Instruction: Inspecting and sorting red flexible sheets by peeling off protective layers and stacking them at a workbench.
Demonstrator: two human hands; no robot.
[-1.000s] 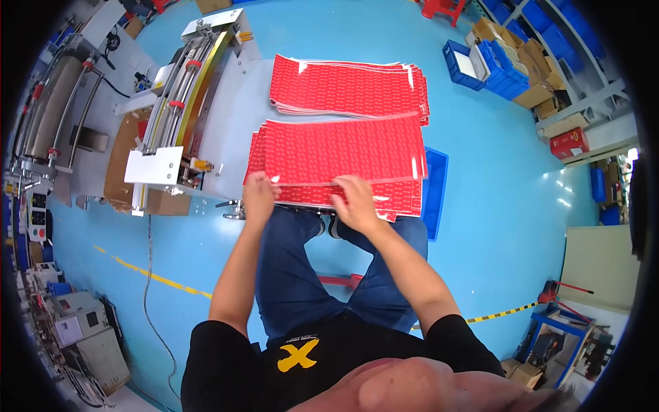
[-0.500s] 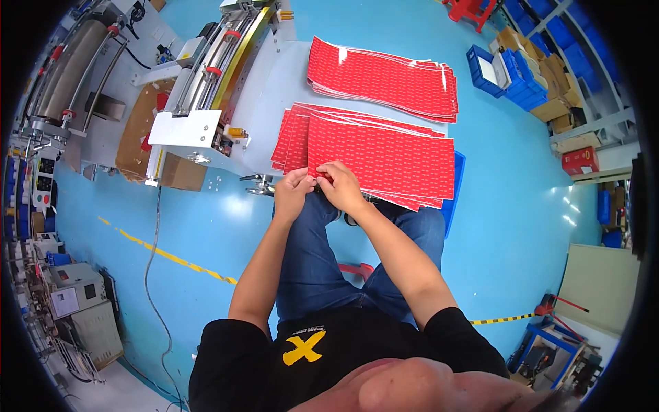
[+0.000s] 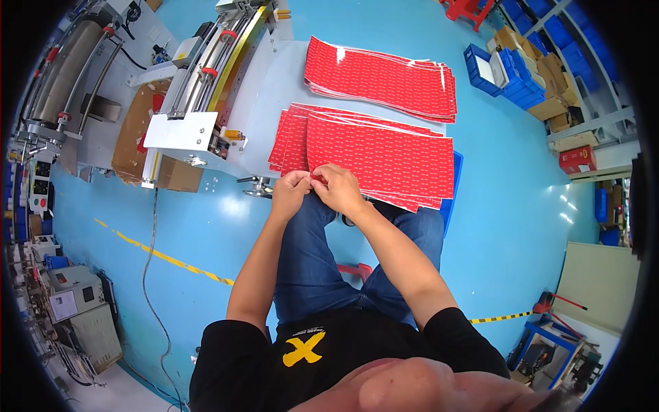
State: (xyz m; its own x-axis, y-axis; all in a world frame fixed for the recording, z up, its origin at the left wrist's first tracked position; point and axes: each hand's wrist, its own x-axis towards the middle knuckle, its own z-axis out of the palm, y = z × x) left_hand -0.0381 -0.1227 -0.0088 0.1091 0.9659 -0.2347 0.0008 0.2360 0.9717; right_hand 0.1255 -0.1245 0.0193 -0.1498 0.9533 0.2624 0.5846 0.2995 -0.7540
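Note:
My left hand and my right hand meet at the near left corner of the uppermost red sheet, thumbs and fingers closed in a pinch there. Their fingers cover the corner, so whether its layers are parted cannot be seen. This sheet has a fine pale printed pattern and lies on a fanned pile of similar red sheets, whose white edges show. Beyond it, a second stack of glossy red sheets rests on the pale table, slightly curled.
To the left of the sheets stands a roller machine with a white end plate. A cardboard box sits beneath it, and a handwheel sticks out near my left hand. A blue bin is beside the table's right edge.
The right fingers have shifted slightly left, closer to the left fingertips at the sheet's corner. The view has moved a little; the stacks stay as they were.

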